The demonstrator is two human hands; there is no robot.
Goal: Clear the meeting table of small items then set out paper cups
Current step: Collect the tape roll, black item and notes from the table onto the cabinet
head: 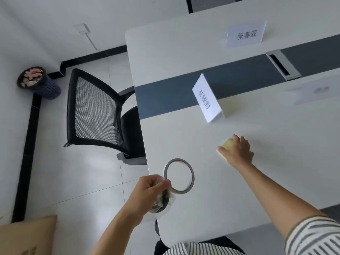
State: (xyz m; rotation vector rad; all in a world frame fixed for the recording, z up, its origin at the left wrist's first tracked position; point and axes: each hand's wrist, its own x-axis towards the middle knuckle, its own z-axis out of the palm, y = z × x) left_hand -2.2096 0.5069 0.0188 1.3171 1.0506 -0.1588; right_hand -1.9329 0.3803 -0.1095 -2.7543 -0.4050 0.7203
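White table (257, 181), grey mid strip (165, 96): tape ring (178, 160), yellow pad (227, 144), near card (207, 102), far card (245, 35).

On my feed both forearms are bare. The left one rises from the bottom edge, wrist bent slightly, and the left hand (152, 188) has its fingers curled tight round a dark wrapped bundle (162, 199). The right arm, in a striped sleeve (312, 236) at the shoulder, stretches well forward. The right hand (237, 152) is palm down, fingers and thumb bent over a yellow pad (227, 144).
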